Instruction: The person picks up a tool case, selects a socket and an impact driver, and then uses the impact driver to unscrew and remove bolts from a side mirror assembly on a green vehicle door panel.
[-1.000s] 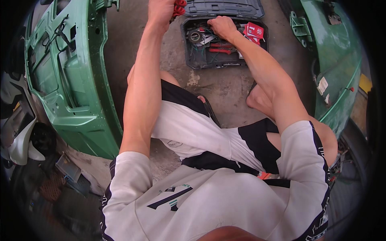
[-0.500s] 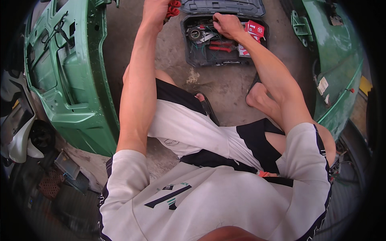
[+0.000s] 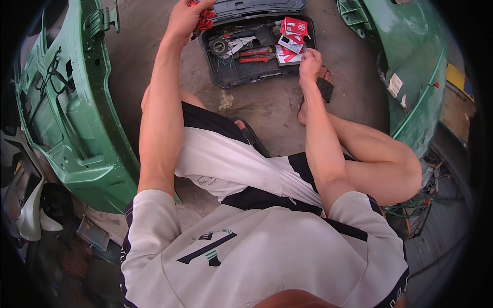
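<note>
At the top left, my left hand (image 3: 184,21) is closed around a bundle of red looped pieces (image 3: 205,21), partly cut off by the picture's edge. My right hand (image 3: 310,66) has its fingers curled together at the right front corner of the open dark toolbox (image 3: 233,79). It is beside the red and white packets (image 3: 290,42); whatever it grips, if anything, is hidden. Inside the box lie red-handled pliers (image 3: 254,59), a roll of dark tape (image 3: 219,47) and thin green wires (image 3: 233,69). The toolbox lid (image 3: 257,6) is folded back on the far side.
A green vehicle panel (image 3: 77,149) stands close on my left, and another green panel (image 3: 411,66) on my right. My sandalled foot (image 3: 324,84) rests beside the toolbox. Loose wires (image 3: 418,203) and other parts lie at the lower right.
My right hand has left the inside of the toolbox and come back to its right front corner, uncovering the packets. My left hand still holds the red looped pieces. The whole view has shifted.
</note>
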`<state>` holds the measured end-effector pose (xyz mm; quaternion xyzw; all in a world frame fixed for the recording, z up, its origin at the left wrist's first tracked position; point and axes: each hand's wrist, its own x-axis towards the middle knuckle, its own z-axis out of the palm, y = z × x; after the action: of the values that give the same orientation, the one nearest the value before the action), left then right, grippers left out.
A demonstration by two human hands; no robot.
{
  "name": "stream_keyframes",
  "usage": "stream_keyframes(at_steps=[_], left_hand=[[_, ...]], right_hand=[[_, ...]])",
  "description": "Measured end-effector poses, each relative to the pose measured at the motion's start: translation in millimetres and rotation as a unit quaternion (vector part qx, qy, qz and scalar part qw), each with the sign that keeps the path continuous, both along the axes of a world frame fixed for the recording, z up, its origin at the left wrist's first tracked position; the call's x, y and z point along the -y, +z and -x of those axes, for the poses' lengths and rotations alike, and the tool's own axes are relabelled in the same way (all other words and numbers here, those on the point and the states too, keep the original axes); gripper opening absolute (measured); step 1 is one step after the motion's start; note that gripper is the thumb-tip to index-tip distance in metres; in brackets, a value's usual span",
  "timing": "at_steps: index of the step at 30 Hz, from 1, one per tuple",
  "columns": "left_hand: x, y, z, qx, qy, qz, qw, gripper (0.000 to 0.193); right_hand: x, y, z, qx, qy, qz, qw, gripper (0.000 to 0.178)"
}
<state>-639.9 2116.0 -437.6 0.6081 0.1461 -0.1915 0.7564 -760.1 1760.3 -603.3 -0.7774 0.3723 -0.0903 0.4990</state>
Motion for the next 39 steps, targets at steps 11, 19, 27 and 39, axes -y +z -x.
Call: stream_keyframes(at_steps=[11,19,27,39], left_hand=[[-1.4,-19.6,-4.1,0.037,-0.06,-0.142,0.987,0.048],[-8.6,-25.0,7.4,0.05,-0.141,-0.218,0.964,0.058],[-12.0,-31.3,4.1,0.1,-0.174,-0.238,0.95,0.053],[-16.9,-34.3,7.9,0.104,-0.173,-0.244,0.949,0.052]], right_hand=[[-24.1,50.5,-26.9,-0.231,0.18,0.1,0.951,0.04],[-37.2,43.2,-42.5,-0.193,0.019,-0.144,0.97,0.044],[13.7,66.3,-59.4,-0.214,0.032,-0.264,0.94,0.031],[-16.1,60.4,-88.3,-0.154,0.024,-0.283,0.946,0.037]])
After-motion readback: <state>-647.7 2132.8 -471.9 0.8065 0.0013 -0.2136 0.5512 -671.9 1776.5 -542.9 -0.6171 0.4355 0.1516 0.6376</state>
